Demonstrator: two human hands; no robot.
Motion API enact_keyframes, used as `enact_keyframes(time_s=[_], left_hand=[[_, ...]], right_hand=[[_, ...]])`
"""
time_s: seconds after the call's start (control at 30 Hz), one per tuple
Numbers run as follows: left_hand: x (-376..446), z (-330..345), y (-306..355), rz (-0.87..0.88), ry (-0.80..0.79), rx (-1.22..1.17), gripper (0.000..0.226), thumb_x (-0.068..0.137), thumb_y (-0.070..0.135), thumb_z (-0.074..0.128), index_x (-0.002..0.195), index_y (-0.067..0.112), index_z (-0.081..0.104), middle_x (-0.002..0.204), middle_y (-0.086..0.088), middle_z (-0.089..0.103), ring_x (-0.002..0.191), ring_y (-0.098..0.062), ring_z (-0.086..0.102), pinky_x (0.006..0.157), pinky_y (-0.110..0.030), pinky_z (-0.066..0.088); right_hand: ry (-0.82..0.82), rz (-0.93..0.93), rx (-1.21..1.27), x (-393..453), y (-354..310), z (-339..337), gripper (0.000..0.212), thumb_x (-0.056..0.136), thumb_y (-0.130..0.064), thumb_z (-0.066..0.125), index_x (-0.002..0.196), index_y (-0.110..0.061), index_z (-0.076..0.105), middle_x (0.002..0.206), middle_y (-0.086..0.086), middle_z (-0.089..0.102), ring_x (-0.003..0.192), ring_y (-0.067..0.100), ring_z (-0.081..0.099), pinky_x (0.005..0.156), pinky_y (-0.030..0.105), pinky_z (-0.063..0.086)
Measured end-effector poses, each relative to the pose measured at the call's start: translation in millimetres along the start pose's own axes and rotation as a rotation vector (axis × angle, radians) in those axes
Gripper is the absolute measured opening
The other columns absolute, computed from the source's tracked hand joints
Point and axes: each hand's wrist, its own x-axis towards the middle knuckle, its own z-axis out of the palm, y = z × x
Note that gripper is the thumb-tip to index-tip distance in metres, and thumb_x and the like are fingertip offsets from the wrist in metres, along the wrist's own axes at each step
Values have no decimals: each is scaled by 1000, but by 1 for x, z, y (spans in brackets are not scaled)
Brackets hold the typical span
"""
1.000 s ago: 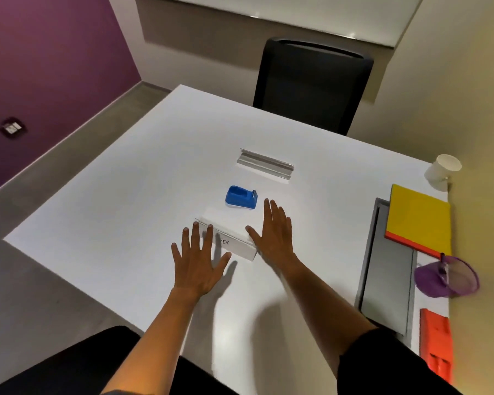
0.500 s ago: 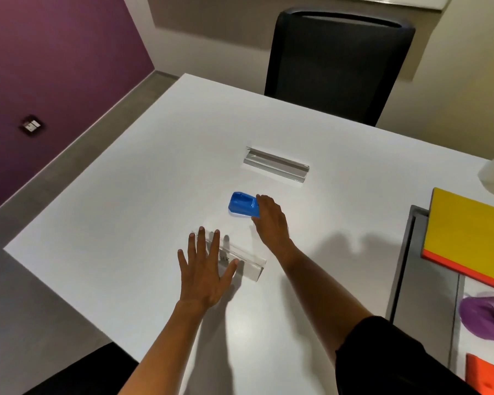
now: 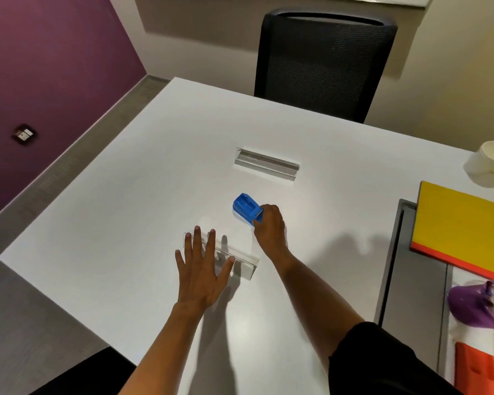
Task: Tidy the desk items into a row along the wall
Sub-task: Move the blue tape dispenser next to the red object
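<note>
- Your right hand (image 3: 270,228) pinches the blue tape dispenser (image 3: 246,208) at its near end.
- Your left hand (image 3: 201,269), fingers spread, lies over the clear acrylic name holder (image 3: 244,262).

Bright, even overhead light; the white worktop (image 3: 126,212) glares slightly. Soft arm shadows fall toward 6 and 3 o'clock. Wide-angle bending at the edges; slight blur at 3 o'clock.

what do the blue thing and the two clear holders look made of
Small blue dispenser-like block: likely moulded plastic, uniform saturated colour, soft sheen. Near clear sign holder and far clear sign holder: probably acrylic, see-through with bright glossy edges; glass cannot be ruled out.
</note>
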Motion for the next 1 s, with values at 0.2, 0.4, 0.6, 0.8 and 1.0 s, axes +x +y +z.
enact_keyframes(time_s=[0.2,0.4,0.6,0.8,1.0], left_hand=[[-15,-13,26,18,-2,-235,72,93,59,35,152,25,13,161,1,0,148,-17,-7,118,-46,3],[-39,-21,53,86,-64,-449,67,94,49,42,150,18,22,160,0,14,148,-15,8,121,-37,13],[-80,-26,72,207,-183,-534,64,97,41,44,150,13,21,158,-3,19,146,-16,16,116,-29,15],[-135,-16,86,365,-344,-469,67,99,40,39,152,15,8,161,-4,9,148,-19,6,121,-37,11],[-184,-5,92,558,-301,-167,71,98,49,29,152,15,1,161,-3,-5,148,-20,-7,119,-45,5]], right_hand=[[75,31,117,-30,15,-29,33,83,-8,69,113,-10,54,108,7,57,96,21,61,79,33,57],[98,34,196,-85,12,-65,36,86,-8,67,120,-9,55,118,3,56,103,14,57,77,15,42],[201,74,218,-166,12,-91,36,85,-13,69,119,-11,58,116,2,58,101,12,58,78,13,42],[319,174,189,-257,22,-114,36,85,-13,70,119,-11,58,116,2,58,98,9,55,71,1,35],[444,299,167,-332,40,-130,39,83,-13,73,119,-11,59,113,2,57,99,9,56,73,3,39]])
